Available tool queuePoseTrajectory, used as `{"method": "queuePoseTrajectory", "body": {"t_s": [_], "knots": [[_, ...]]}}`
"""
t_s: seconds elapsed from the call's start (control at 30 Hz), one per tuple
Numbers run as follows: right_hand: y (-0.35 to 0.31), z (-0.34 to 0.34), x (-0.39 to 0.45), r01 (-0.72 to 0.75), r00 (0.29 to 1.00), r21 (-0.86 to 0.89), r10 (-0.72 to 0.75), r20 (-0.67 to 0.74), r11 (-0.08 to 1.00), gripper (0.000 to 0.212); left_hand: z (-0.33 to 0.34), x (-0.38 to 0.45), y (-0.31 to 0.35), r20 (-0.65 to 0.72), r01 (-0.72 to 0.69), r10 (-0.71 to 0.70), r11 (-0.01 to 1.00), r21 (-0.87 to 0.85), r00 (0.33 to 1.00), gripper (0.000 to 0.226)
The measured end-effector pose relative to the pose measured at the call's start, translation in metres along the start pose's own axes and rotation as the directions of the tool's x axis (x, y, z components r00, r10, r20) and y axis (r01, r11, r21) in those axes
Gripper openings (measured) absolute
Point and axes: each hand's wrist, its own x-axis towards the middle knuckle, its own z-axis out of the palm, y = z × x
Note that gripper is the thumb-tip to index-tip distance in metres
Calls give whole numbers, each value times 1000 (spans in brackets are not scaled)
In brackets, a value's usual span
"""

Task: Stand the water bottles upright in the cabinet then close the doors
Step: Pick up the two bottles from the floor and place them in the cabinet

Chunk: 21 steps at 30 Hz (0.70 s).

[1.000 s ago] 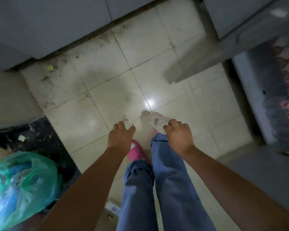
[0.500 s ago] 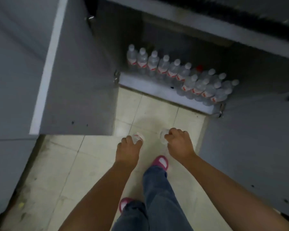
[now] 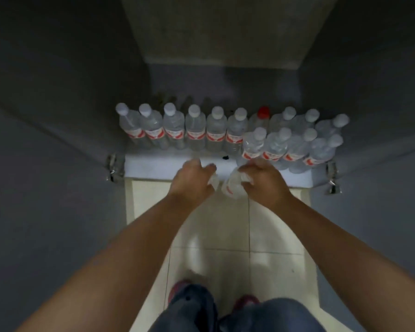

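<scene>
My left hand [image 3: 192,179] grips a clear water bottle [image 3: 213,182] that is mostly hidden under the fingers. My right hand [image 3: 264,179] grips a second clear bottle with a red label [image 3: 231,186]. Both hands hover just in front of the white front edge of the cabinet floor [image 3: 158,167]. Inside the cabinet stand several upright bottles with white caps and red labels [image 3: 194,129], one row at the back and a shorter second row at the front right [image 3: 274,146]. One bottle at the back has a red cap [image 3: 263,112].
The grey left door [image 3: 46,176] and the grey right door [image 3: 381,188] stand open on either side, with metal hinges [image 3: 114,167] at the cabinet's lower corners. Pale floor tiles [image 3: 225,224] lie below my arms. My jeans and pink shoes [image 3: 180,287] show at the bottom.
I have come up to face the open cabinet squarely. Both hands, each holding its bottle, have moved forward to the cabinet's front edge.
</scene>
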Motion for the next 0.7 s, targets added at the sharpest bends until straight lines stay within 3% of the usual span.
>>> {"method": "queuePoseTrajectory", "body": {"t_s": [0.13, 0.33, 0.43, 0.6, 0.7], "knots": [[21, 21, 37, 32, 994, 32, -29, -102, 999, 35, 19, 54, -23, -186, 0, -10, 999, -53, 982, 35], [31, 30, 75, 5, 1000, -32, -6, -28, 999, 42, 37, 95, -47, -377, -32, 1, 997, -76, 926, 33], [31, 28, 88, 1, 1000, -80, 0, 12, 997, 38, 27, 102, -47, -358, -1, -15, 999, -43, 933, 33], [26, 25, 92, 21, 994, -110, -9, 111, 994, 39, 16, 96, -41, -170, -53, 68, 995, 87, 983, 51], [28, 28, 92, 38, 998, -119, -31, 61, 992, 40, 19, 98, -47, -210, -39, 61, 994, 105, 976, 41]]}}
